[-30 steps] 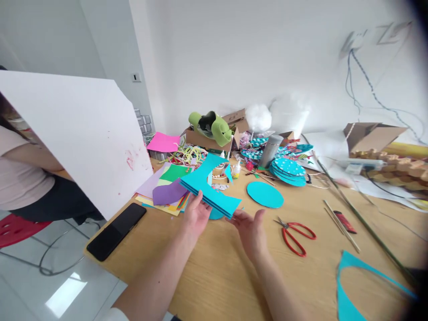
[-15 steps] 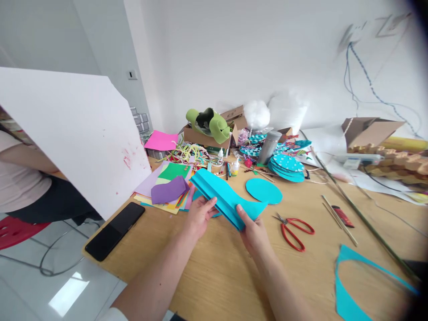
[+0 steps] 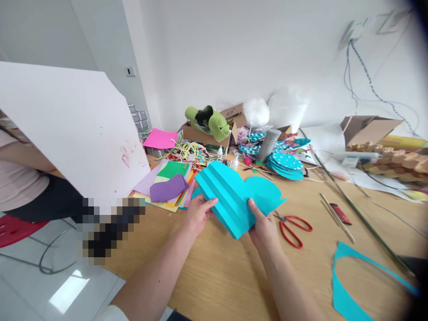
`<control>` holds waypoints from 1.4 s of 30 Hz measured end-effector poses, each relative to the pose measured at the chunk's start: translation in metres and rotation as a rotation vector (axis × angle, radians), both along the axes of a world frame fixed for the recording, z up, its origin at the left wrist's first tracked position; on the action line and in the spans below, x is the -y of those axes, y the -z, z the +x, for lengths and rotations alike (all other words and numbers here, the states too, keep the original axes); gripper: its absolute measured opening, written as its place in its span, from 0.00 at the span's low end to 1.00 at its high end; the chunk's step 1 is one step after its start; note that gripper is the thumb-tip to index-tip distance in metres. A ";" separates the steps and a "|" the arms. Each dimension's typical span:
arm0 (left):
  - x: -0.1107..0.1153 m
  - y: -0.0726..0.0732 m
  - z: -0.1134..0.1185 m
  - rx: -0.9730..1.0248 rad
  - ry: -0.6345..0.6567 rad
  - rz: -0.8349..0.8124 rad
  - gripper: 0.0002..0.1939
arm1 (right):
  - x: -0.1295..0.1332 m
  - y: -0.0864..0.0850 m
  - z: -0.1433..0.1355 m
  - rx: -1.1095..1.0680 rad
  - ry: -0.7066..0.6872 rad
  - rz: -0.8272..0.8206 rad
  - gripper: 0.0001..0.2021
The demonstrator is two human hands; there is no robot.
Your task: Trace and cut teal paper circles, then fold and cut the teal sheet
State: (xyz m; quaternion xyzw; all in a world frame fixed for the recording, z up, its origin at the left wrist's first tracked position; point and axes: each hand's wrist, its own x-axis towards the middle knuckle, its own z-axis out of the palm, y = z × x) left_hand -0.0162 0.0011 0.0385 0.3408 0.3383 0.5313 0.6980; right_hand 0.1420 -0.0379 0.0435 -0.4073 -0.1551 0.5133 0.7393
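Observation:
A sheet of bright blue paper [image 3: 227, 194] with parallel crease lines is held up above the table between my two hands. My left hand [image 3: 199, 211] pinches its left edge, thumb on top. On the right, my right hand [image 3: 263, 225] grips the lower right part, its thumb pressed on the face and its fingers hidden underneath. Behind the sheet a blue paper disc [image 3: 267, 191] lies on the table, partly covered. Red-handled scissors [image 3: 296, 229] rest just right of my right hand, their tips close to the paper.
Coloured sheets [image 3: 169, 189] lie to the left, a white board [image 3: 73, 129] beyond them with a person behind. Craft supplies, a steel bottle [image 3: 269, 145] and dotted blue discs [image 3: 286, 166] line the back. Sticks [image 3: 337, 218] and a blue offcut [image 3: 343, 285] lie right.
The folded blue paper has been spread wider, showing more of its pleats. My right hand has moved slightly right, away from the left. A pixelated patch now covers the phone's area.

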 end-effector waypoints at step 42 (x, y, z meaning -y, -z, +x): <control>-0.017 -0.009 -0.036 -0.656 -0.059 0.405 0.18 | -0.005 0.006 0.048 1.283 0.068 -0.144 0.27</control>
